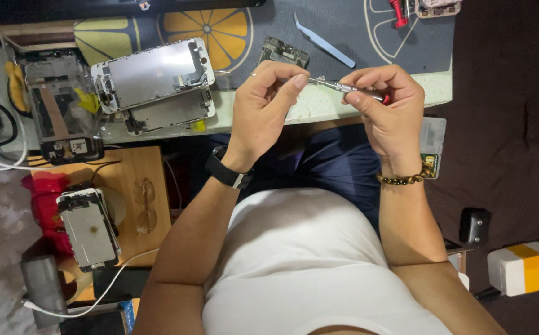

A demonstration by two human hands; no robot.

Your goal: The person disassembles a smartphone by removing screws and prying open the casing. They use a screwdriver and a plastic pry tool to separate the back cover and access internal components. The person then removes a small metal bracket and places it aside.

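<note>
At upper centre of the frame, both hands grasp a slim screwdriver (344, 87): the right hand (390, 111) clenches its handle, and the left hand (263, 102) pinches the metal tip end between thumb and forefinger. Phone frames (154, 77) lie at upper left, tweezers (324, 42) just above the hands.

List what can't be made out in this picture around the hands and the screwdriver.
- Head view: the tip of the screwdriver is hidden behind the left hand; its fingers cover it.
- Head view: the handle end sits inside the right hand; only a bit of red shows.
- Head view: the small phone part behind the left hand is too small to identify.
- Head view: the red tool is cut off by the top edge.
</note>
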